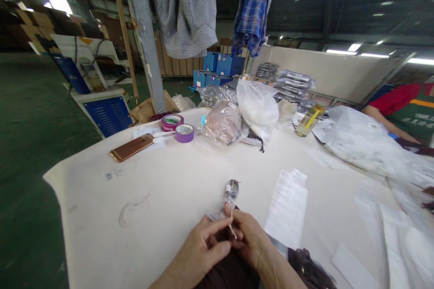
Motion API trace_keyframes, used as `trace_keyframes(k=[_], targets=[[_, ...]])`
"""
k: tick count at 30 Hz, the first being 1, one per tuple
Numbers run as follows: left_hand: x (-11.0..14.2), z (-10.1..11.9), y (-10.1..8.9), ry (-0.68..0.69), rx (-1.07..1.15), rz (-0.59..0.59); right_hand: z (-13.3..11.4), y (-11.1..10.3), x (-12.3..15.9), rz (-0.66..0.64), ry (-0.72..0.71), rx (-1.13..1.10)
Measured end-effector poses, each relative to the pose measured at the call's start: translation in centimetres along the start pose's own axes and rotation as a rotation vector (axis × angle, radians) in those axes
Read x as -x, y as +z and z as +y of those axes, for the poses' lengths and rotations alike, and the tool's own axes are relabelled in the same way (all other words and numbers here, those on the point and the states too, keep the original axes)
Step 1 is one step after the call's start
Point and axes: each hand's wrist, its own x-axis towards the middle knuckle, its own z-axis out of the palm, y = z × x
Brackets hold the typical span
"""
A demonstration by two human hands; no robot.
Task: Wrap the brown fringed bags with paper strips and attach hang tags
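Near the table's front edge my left hand (200,246) and my right hand (249,235) meet over a dark brown garment (230,271). Both hands pinch a thin white string (231,221) that runs up to a small bunch of tags (232,188) lying on the white table (176,180). The garment is mostly hidden under my hands and wrists. A stack of white plastic bags (286,207) lies just right of my right hand.
At the back left lie a gold phone (131,147) and two purple tape rolls (178,128). Filled plastic bags (237,115) pile up at the back centre. Another person in a red and green top (407,108) works at the far right. Shirts (185,6) hang overhead.
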Motion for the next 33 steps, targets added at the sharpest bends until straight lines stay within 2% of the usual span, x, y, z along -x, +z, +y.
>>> trace_keyframes(k=[2, 5, 8, 10, 12, 14, 18, 21, 23, 24, 26, 28, 30, 33], targets=[[-0.4, 0.6, 0.1, 0.058, -0.002, 0.127, -0.1, 0.2, 0.4, -0.008, 0.037, -0.003], [-1.6, 1.4, -0.3, -0.025, 0.100, 0.289, -0.1, 0.2, 1.3, -0.008, 0.043, 0.031], [-2.4, 1.2, -1.7, -0.084, 0.045, 0.449, -0.3, -0.5, 2.0, 0.075, -0.150, 0.104], [-2.5, 0.9, -3.0, -0.091, -0.030, 0.492, -0.5, -1.4, 2.3, 0.186, -0.276, 0.103], [-2.2, 0.9, -4.5, -0.080, -0.113, 0.518, -0.7, -2.3, 2.3, 0.275, -0.284, 0.085], [-1.8, 1.1, -6.1, -0.030, -0.243, 0.579, -0.6, -2.8, 2.1, 0.311, -0.249, 0.079], [-1.1, 1.4, -8.9, 0.117, -0.645, 0.723, -0.2, -2.8, 1.6, 0.312, -0.251, 0.067], [-1.0, 1.2, -9.7, 0.040, -0.941, 0.659, -0.1, -2.6, 1.7, 0.303, -0.269, 0.057], [-1.2, 1.4, -9.2, 0.035, -1.135, 0.686, -0.4, -3.1, 2.0, 0.297, -0.295, 0.119], [-1.6, 1.6, -8.7, 0.076, -1.202, 0.720, -0.7, -3.6, 2.3, 0.303, -0.327, 0.202], [-2.7, 2.3, -7.2, 0.172, -1.224, 0.715, -1.5, -4.9, 2.9, 0.325, -0.437, 0.484], [-4.5, 3.0, -5.1, 0.145, -1.125, 0.546, -2.2, -6.3, 3.6, 0.369, -0.539, 0.839], [-6.6, 3.2, -2.8, -0.027, -1.029, 0.372, -2.6, -7.3, 4.2, 0.392, -0.581, 1.164], [-9.6, 2.6, 0.1, -0.140, -1.000, 0.309, -2.6, -7.3, 4.6, 0.349, -0.531, 1.490]])
